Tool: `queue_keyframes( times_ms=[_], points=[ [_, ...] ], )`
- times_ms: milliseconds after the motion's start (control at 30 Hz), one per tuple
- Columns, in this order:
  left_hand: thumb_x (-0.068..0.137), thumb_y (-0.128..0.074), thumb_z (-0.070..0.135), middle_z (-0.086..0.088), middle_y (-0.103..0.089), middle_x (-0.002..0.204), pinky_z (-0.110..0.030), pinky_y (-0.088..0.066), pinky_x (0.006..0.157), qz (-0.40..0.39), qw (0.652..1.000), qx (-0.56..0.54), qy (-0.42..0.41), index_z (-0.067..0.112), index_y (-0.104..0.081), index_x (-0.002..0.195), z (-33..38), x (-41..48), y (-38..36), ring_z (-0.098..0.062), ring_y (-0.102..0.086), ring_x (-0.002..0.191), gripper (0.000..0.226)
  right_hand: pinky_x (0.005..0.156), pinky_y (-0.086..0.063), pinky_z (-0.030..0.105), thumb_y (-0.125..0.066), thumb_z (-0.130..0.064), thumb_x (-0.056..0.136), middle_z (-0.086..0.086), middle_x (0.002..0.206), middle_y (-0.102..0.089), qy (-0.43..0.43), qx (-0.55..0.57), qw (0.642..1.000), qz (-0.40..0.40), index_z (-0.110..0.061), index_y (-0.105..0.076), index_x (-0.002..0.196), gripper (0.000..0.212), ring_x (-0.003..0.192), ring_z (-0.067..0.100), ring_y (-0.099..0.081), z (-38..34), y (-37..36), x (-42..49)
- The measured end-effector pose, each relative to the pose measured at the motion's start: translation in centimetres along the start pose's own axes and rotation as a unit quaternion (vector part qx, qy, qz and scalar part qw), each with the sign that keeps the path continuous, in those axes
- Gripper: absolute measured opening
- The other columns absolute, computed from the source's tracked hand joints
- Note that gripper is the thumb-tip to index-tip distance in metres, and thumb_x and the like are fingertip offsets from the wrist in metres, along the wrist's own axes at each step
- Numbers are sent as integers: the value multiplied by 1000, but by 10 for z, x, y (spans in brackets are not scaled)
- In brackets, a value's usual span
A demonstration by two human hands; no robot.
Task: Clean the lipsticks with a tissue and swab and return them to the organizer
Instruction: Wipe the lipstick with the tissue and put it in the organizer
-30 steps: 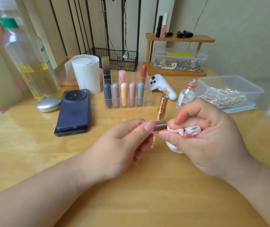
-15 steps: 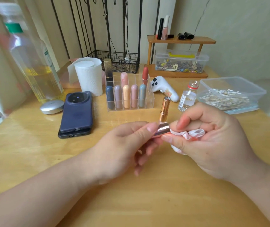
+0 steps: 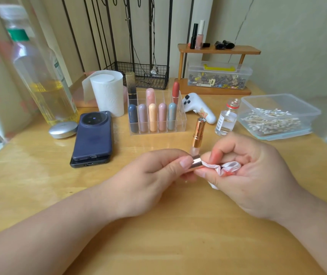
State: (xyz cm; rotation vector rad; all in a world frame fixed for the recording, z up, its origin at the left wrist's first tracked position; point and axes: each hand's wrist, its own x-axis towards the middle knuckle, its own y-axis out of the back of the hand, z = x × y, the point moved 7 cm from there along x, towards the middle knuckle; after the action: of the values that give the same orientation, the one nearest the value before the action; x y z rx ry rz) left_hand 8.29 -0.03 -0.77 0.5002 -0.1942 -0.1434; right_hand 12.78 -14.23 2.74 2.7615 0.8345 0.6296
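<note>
Lipstick (image 3: pixel 196 163) sits pinched in the left hand (image 3: pixel 150 183), its open end turned toward the right hand (image 3: pixel 246 175), which bunches a stained tissue (image 3: pixel 226 167) against it, likely for wiping. Beyond both hands, the organizer (image 3: pixel 156 116) and upright cap (image 3: pixel 198 132) wait on the tabletop (image 3: pixel 178 235).

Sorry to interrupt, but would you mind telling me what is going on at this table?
A person is cleaning a lipstick. The left hand holds a shiny metallic lipstick tube while the right hand presses a crumpled, red-stained tissue against its end. A rose-gold piece, possibly its cap, stands on the table just behind. Other lipsticks sit in the clear organizer, and a tub of cotton swabs waits on the right.
</note>
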Motion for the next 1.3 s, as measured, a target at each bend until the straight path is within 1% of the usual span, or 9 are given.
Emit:
queue_keyframes(
  times_ms=[67,200,333,467,567,633,767,1000,1300],
  points=[
    [100,-45,44,5,-70,95,-41,-50,89,-6,998,56,-7,20,-70,104,-1,1,1,-16,-64,93,34,52,-50,21,-79,8,75,9,71,-73,4,-32,999,-6,-25,-57,70,40,55,9,-68,2,-2,-1],
    [97,-58,38,15,-66,90,-21,-47,79,55,976,184,-106,23,-70,105,13,-2,7,-5,-59,86,21,46,-41,40,-78,3,79,19,66,-65,-43,-40,998,-25,-25,-56,71,36,48,28,-47,11,-4,1],
    [93,-64,36,18,-64,87,-25,-48,79,116,958,217,-146,19,-73,106,19,-4,13,-3,-57,84,23,53,-47,24,-79,14,71,4,68,-68,-130,90,986,-58,-17,-53,72,40,59,15,-57,21,-7,6],
    [91,-65,40,12,-65,86,-26,-46,79,141,925,313,-165,19,-74,104,25,-4,14,-11,-55,83,26,60,-50,30,-72,6,62,11,72,-59,-256,293,920,-47,-14,-55,75,29,66,23,-60,44,-14,1],
    [87,-74,40,16,-67,84,-12,-43,76,172,946,260,-91,27,-74,98,11,-2,26,-3,-58,84,17,74,-55,35,-71,4,66,24,103,-64,-301,351,887,-19,14,-58,109,46,88,30,-65,58,-8,4],
    [83,-78,36,15,-72,85,-13,-47,79,170,976,133,10,28,-74,92,-12,1,36,1,-65,85,13,81,-56,37,-66,1,73,26,115,-63,-295,369,881,-9,14,-56,124,54,96,32,-64,57,-2,10],
    [94,-65,14,8,-78,100,-24,-57,84,160,979,-107,66,14,-53,102,-29,7,34,-8,-70,104,14,64,-59,31,-57,-5,76,14,98,-72,-277,410,869,10,5,-64,115,41,79,25,-71,50,10,14],
    [96,-64,18,21,-74,105,-9,-51,66,161,983,-1,86,17,-48,103,-33,7,36,2,-68,97,17,84,-56,38,-69,-4,71,36,145,-39,-291,439,850,-6,15,-32,140,81,111,38,-57,48,3,10],
    [86,-76,38,14,-73,78,-22,-48,81,188,959,146,151,32,-64,91,-47,7,43,4,-62,91,14,69,-55,33,-65,-6,73,32,116,-61,-318,339,886,-6,18,-49,127,61,87,30,-62,56,3,6]
  ],
)
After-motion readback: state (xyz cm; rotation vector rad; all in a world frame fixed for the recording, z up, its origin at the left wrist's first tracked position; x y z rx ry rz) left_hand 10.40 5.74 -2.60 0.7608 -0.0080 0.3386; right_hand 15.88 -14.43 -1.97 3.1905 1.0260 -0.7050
